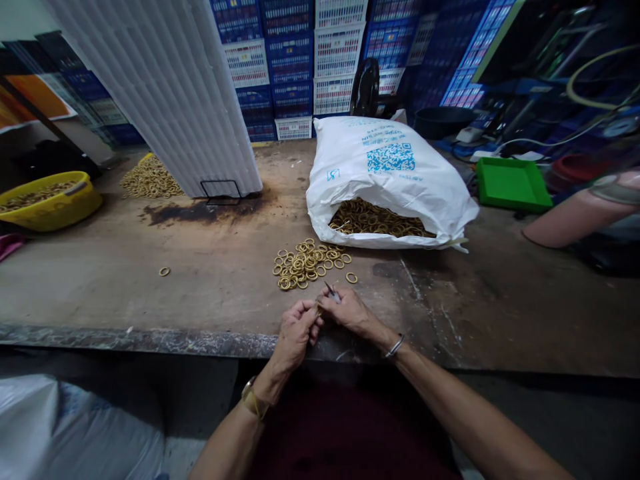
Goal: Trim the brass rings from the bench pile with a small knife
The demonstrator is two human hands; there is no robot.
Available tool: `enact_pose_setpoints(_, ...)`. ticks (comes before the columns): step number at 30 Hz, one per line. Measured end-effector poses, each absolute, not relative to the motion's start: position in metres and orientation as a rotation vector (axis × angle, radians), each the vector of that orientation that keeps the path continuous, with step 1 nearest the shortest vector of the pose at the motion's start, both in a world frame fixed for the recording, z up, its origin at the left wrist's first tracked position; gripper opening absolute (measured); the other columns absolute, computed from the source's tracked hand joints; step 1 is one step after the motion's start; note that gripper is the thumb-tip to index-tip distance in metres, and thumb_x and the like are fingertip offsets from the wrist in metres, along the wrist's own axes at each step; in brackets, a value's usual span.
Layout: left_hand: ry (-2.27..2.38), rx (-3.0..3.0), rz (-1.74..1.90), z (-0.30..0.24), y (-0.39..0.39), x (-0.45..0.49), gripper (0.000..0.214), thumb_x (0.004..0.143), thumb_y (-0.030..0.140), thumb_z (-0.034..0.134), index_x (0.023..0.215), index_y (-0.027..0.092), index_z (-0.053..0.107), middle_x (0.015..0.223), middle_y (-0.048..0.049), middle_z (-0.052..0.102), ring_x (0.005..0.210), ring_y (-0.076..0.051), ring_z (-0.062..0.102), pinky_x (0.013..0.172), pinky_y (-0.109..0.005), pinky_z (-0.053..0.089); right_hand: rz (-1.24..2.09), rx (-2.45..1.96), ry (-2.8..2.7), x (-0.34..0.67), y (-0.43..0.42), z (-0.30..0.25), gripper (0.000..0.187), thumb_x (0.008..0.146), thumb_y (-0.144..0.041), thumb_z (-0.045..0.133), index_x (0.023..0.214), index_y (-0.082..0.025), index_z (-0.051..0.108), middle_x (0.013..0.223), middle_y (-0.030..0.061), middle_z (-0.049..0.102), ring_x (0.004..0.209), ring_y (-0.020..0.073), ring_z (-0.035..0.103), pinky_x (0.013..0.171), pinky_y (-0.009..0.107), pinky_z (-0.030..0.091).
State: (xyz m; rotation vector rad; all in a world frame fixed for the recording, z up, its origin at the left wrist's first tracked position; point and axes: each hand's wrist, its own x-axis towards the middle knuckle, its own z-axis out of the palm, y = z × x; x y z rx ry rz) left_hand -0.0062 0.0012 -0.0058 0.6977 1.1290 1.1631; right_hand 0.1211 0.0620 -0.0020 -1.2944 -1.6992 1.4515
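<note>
My left hand point(299, 328) is closed in a pinch on a small brass-coloured ring point(319, 308), mostly hidden by the fingers. Against it, my right hand point(347, 310) is closed around a small pointed blade point(330, 290), whose dark tip sticks out above the fingers; the rest of the tool is hidden. Just beyond both hands lies a loose pile of similar rings point(305, 263), with one ring point(351, 277) a little apart at its right. Behind the pile, a white woven sack point(390, 160) lies on its side, its mouth towards me and full of rings.
A lone ring point(165, 271) lies on the wooden table point(225, 287) to the left. Farther left are a yellow basin point(75, 207) of rings and another ring heap point(150, 179). A tall white corrugated panel point(190, 100) stands behind. At right are a green tray point(513, 183) and a pink cylinder point(575, 212).
</note>
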Motion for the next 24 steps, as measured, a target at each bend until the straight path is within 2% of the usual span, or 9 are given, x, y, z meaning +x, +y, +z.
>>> enact_pose_setpoints(3,1.166,0.710,1.155,-0.0044,0.0021,-0.0057,0.034,0.069,0.043,0.065,0.085,0.015,0.055,0.057,0.0048,0.053,0.036,-0.003,0.037,0.035,-0.016,0.027,1.397,-1.293,-1.751,0.1207,0.0613,-0.0022,0.016,0.070,-0.033,0.052,0.067,-0.017,0.053,0.051,-0.0058,0.046,0.047,0.0068,0.038,0.045,0.019,0.031)
enact_pose_setpoints(13,1.095,0.707,1.120,-0.0111,0.0008,-0.0082,0.031,0.073,0.044,0.061,0.082,0.016,0.051,0.060,0.0044,0.053,0.040,-0.003,0.040,0.036,-0.015,0.028,1.608,-1.320,-1.567,0.1189,0.0579,-0.0005,0.022,0.073,-0.039,0.049,0.075,-0.017,0.051,0.046,-0.0076,0.043,0.038,0.0058,0.034,0.037,0.018,0.026)
enact_pose_setpoints(20,1.007,0.680,1.155,-0.0133,-0.0012,-0.0083,0.029,0.074,0.042,0.062,0.079,0.016,0.049,0.062,0.0035,0.054,0.042,-0.003,0.041,0.036,-0.015,0.029,1.705,-1.230,-1.477,0.1187,0.0578,0.0013,0.021,0.072,-0.038,0.050,0.065,-0.018,0.048,0.047,-0.0057,0.047,0.036,0.0048,0.034,0.036,0.018,0.024)
enact_pose_setpoints(24,0.953,0.623,1.158,-0.0129,-0.0019,-0.0097,0.029,0.073,0.040,0.065,0.079,0.016,0.050,0.063,0.0029,0.055,0.043,-0.003,0.041,0.037,-0.015,0.029,1.717,-1.226,-1.452,0.1173,0.0568,0.0009,0.020,0.071,-0.037,0.049,0.065,-0.018,0.047,0.051,-0.0052,0.049,0.036,0.0046,0.033,0.036,0.018,0.024)
